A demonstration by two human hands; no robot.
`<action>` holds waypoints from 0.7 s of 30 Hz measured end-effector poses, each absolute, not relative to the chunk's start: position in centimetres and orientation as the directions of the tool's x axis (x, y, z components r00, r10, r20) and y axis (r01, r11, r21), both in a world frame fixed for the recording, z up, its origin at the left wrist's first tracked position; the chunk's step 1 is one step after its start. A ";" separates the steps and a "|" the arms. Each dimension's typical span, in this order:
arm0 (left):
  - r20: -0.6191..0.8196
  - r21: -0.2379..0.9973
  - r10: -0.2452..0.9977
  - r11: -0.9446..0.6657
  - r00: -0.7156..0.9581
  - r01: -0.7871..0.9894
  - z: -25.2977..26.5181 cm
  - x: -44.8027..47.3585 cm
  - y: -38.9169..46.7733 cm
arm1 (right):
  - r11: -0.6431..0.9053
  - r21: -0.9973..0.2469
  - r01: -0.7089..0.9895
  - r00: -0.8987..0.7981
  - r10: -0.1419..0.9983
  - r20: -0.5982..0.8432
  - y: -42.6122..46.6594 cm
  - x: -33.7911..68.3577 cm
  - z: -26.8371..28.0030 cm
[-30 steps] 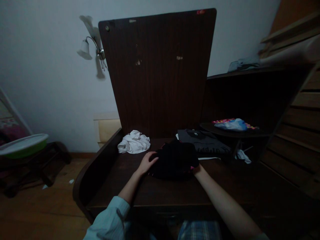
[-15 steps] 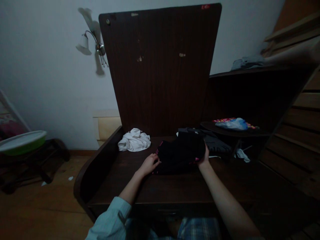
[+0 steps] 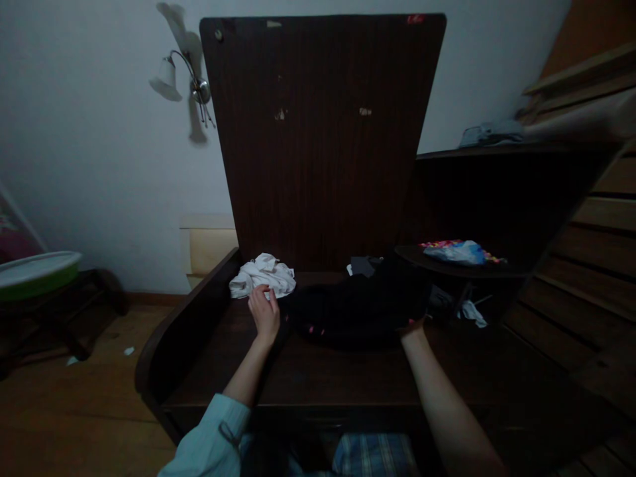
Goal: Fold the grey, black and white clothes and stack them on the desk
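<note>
A black garment (image 3: 352,308) with small pink marks along its edge lies stretched over the dark wooden tabletop (image 3: 338,377). My left hand (image 3: 265,315) is at its left end, fingers bent and closed on the dark cloth. At the other end, my right hand (image 3: 413,329) reaches under the cloth. Its fingers are covered by the fabric, so their grip does not show. Just behind my left hand is a crumpled white cloth (image 3: 265,273). Part of a dark grey folded piece (image 3: 366,265) shows behind the black garment.
A tall dark panel (image 3: 322,146) rises behind the tabletop. To the right, a small shelf (image 3: 472,270) bears a plastic bag (image 3: 454,252), with a pale cloth (image 3: 473,313) below it. A raised side board (image 3: 163,344) borders the left. A green basin (image 3: 40,278) rests on a stool.
My left hand has moved left and slightly away from me, and the black garment now spreads wider. My right hand has slipped farther under the cloth. The view has shifted slightly.
</note>
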State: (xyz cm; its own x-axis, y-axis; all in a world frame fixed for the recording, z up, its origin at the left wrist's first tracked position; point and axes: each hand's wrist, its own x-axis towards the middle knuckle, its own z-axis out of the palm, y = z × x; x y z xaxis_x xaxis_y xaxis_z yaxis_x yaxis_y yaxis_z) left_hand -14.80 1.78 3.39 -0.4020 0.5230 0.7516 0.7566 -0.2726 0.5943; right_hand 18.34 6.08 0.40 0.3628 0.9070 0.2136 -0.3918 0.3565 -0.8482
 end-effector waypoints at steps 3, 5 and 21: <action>0.737 0.532 0.661 -0.438 -0.142 0.725 3.3 -14.1 1.3 | 0.318 -0.738 -0.595 0.315 0.937 0.149 5.6 17.3 1.7; 0.634 0.506 0.764 -0.530 0.124 0.680 3.1 -13.5 1.0 | 0.276 -0.726 -0.630 0.210 0.960 0.183 5.3 16.9 2.3; 0.329 0.696 0.925 -0.375 0.192 0.612 -0.1 -12.3 3.3 | 0.236 -0.844 0.482 -0.427 0.904 0.008 4.0 12.4 2.4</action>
